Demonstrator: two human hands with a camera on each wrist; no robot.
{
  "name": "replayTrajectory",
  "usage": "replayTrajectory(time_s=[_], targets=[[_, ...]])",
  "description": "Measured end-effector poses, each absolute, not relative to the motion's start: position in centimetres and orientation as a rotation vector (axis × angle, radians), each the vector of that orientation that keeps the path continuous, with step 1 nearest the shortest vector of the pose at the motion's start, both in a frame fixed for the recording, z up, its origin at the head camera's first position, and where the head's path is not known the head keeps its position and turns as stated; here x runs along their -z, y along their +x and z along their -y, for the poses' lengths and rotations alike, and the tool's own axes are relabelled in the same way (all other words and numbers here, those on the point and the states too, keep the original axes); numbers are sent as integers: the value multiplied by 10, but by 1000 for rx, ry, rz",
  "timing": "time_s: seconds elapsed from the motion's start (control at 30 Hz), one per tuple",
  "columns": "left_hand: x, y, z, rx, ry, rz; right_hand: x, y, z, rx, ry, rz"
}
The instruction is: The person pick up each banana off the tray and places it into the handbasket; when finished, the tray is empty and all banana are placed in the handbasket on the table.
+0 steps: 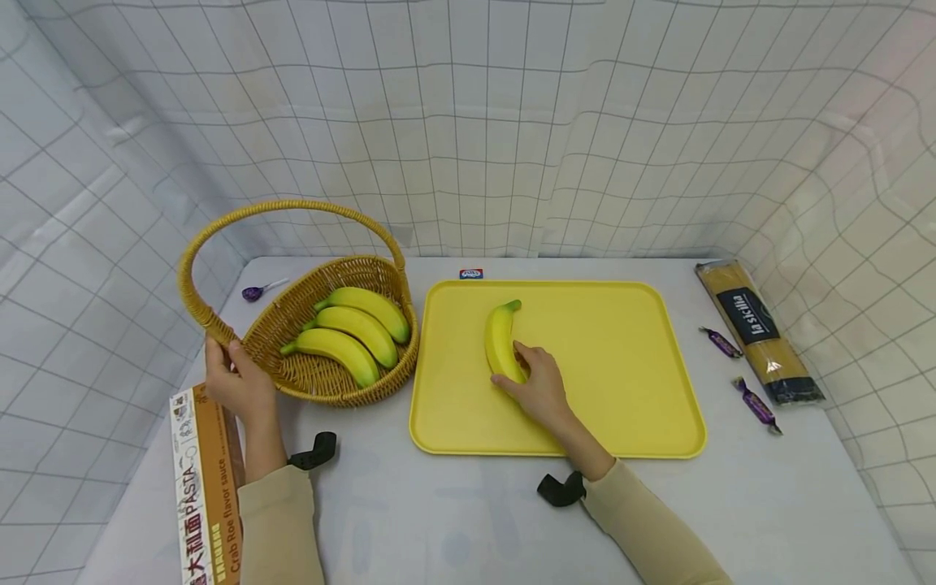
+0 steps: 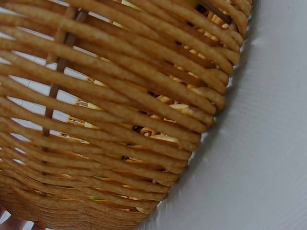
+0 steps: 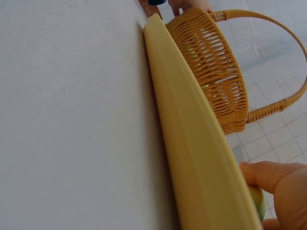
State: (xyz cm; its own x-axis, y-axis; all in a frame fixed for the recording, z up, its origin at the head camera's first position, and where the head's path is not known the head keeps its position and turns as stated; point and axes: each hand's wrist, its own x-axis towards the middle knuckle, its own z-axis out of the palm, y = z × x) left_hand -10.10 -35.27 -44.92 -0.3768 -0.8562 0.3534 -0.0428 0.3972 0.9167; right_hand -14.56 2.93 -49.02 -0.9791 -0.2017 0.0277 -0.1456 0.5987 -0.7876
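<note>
Near the middle of the head view, the right hand curls its fingers round the lower end of a single yellow banana with a green tip, which lies on the flat yellow plastic tray. At lower left, the left hand grips the woven wicker basket with a hoop handle where the handle meets the rim. Three more yellow bananas lie inside that basket.

Judging by the grip, the step in hand is the handling of the lone banana on the tray while the basket is steadied — whether it is being set down or taken up cannot be told. Any next move calls for a firm hold and a clear path over the tray's raised rim.

Much is hard to make out. The left wrist view shows only the basket's weave up close — no fingers to speak of. In the right wrist view the tray edge hides nearly all of the banana; only a fingertip shows at lower right.
</note>
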Motion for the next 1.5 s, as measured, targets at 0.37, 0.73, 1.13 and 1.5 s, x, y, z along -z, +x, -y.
replayTrajectory(time_s=[0.37, 0.73, 1.13, 1.5], targets=[[444, -97, 349, 1101, 827, 1748, 490, -143, -29, 1435, -273, -2739], [446, -96, 349, 1099, 829, 1752, 487, -142, -31, 1552, -231, -2698], [450, -97, 351, 1084, 819, 1759, 451, -127, -28, 1614, -368, -2663], [444, -97, 350, 1098, 816, 1753, 413, -110, -16, 1656, -708, -2563]])
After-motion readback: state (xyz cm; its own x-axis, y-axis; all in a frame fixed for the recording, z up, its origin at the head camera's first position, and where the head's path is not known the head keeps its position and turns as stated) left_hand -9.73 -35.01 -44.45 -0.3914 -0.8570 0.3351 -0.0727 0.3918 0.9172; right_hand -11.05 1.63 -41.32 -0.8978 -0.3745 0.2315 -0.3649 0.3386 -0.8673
